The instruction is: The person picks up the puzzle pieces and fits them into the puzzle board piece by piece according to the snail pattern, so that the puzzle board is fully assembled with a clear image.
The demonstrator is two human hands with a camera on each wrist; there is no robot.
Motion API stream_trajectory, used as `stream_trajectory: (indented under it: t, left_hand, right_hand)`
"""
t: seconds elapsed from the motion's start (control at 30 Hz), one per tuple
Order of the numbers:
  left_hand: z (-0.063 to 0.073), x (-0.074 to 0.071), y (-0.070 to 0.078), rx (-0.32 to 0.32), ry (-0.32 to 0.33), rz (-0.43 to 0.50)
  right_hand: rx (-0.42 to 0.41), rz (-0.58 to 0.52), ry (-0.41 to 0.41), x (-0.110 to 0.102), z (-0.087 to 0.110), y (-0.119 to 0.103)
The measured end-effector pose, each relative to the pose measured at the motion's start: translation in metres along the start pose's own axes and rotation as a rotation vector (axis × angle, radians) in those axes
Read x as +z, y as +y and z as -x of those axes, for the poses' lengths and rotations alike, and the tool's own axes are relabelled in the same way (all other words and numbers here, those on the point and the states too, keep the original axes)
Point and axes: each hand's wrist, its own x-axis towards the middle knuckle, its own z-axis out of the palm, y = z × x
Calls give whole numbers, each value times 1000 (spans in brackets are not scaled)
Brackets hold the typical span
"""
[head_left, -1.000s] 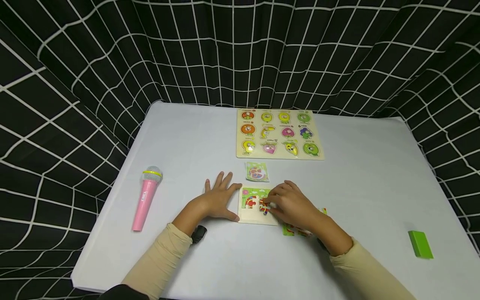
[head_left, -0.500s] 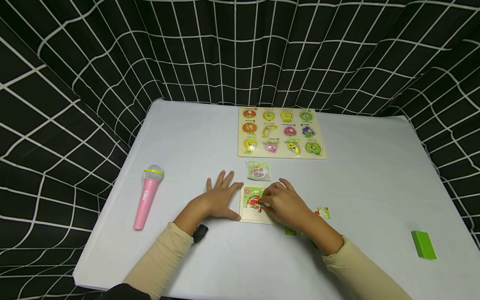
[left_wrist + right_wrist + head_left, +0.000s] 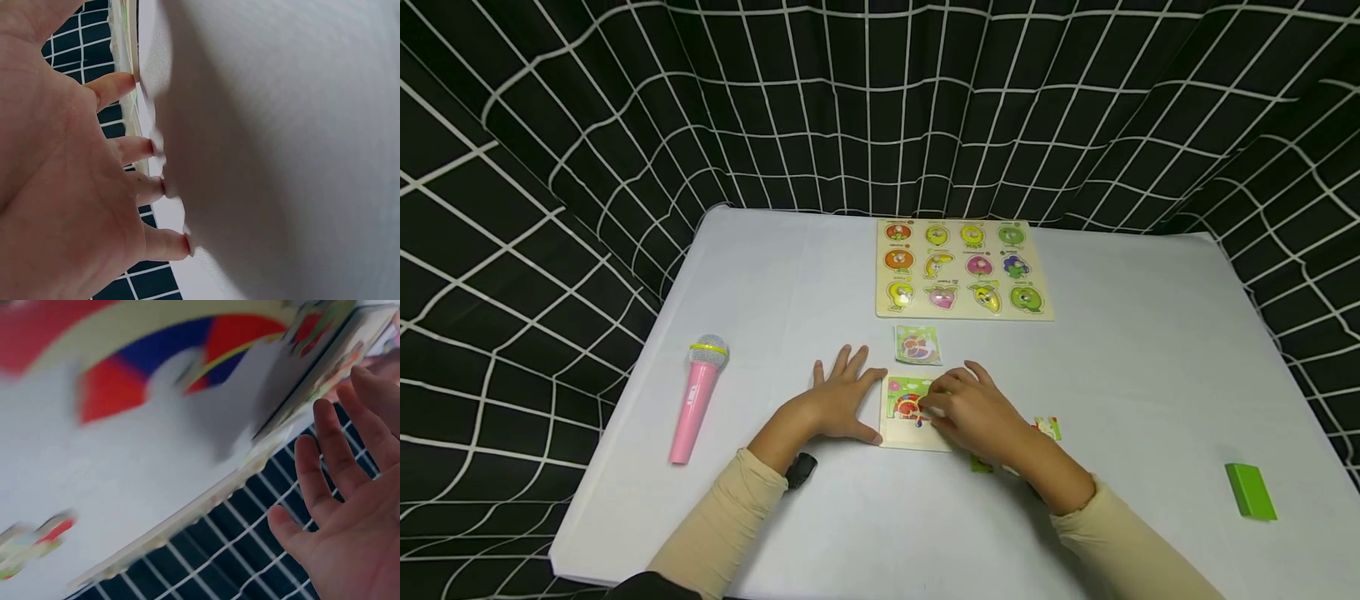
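A small square wooden jigsaw board (image 3: pixel 906 438) lies at the table's middle, its upper part filled with green and red pieces. My left hand (image 3: pixel 835 404) is spread flat at its left side, index fingertip and thumb at the board's two left corners. My right hand (image 3: pixel 976 417) bends over the board, with index finger and thumb at a red puzzle piece (image 3: pixel 919 420) that sits among the others; the fingers partly hide it. In the right wrist view the other fingers of the right hand (image 3: pixel 356 494) are loosely extended. Loose puzzle pieces (image 3: pixel 1047 427) lie beside and under that wrist.
A picture card (image 3: pixel 917 346) lies just beyond the board. Farther back is a fruit peg puzzle (image 3: pixel 962 312). A pink toy microphone (image 3: pixel 693 408) lies at the left, a green block (image 3: pixel 1251 492) at the right. A black grid curtain (image 3: pixel 865 108) surrounds the table.
My right hand has brought the red puzzle piece leftward against the filled pieces and stays on it, its index finger shifting slightly right. The left hand keeps its place at the board.
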Motion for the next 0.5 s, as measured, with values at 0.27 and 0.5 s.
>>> stream_trajectory:
  t: [0.27, 0.5]
  left_hand:
    - [-3, 3, 4, 4, -8, 11]
    - [0, 0, 2, -8, -7, 18]
  right_hand:
    - [116, -44, -5, -12, 36, 25]
    - [231, -120, -9, -22, 69, 52]
